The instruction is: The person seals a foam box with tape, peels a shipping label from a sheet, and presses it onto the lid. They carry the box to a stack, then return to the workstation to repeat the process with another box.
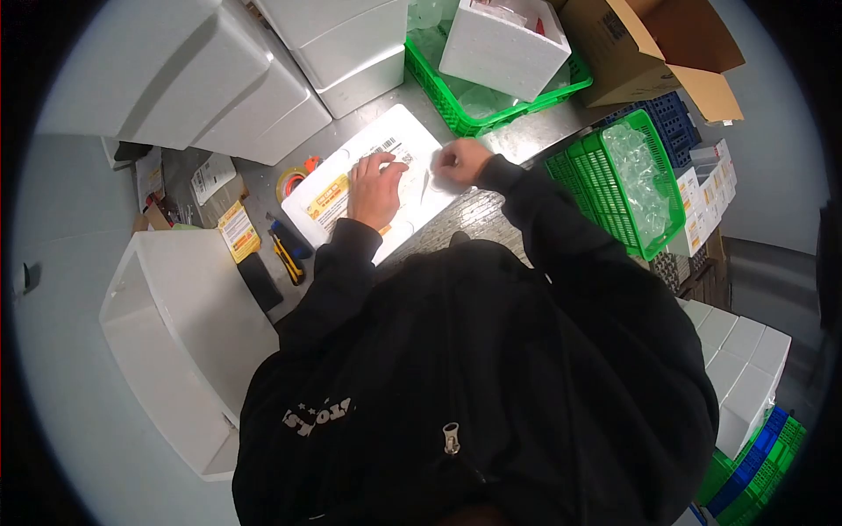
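A white foam box lid (419,130) lies in front of me on the metal table, with a yellow-and-white printed label (328,198) and a white barcode label (386,145) on it. My left hand (375,195) rests on the lid over the labels, fingers stretched out. At the lid's right edge, my right hand (465,163) is closed with its fingertips pinched together. A thin pale strip (426,187) shows just left of those fingertips; what they hold I cannot make out.
Left of the lid are a tape roll (289,183), a yellow cutter (288,263) and an upturned foam box (193,324). Foam boxes (351,53) stand behind. A green basket (456,118) carries another foam box (504,48); a second green basket (645,188) holds clear bags.
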A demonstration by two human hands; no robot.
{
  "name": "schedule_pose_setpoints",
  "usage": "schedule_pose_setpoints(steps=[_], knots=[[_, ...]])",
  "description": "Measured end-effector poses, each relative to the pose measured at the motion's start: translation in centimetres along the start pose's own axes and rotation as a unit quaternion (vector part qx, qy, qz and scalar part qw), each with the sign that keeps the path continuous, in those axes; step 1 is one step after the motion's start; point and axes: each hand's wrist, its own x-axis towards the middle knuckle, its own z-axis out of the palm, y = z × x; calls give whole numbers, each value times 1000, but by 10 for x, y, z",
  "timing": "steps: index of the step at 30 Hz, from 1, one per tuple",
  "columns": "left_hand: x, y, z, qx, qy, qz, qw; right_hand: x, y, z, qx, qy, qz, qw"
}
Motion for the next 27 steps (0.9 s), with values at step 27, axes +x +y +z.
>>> schedule_pose_setpoints(steps=[27], knots=[[66, -42, 10, -140, -184, 203, 952, -36, -69, 64, 55, 267, 192, 943]])
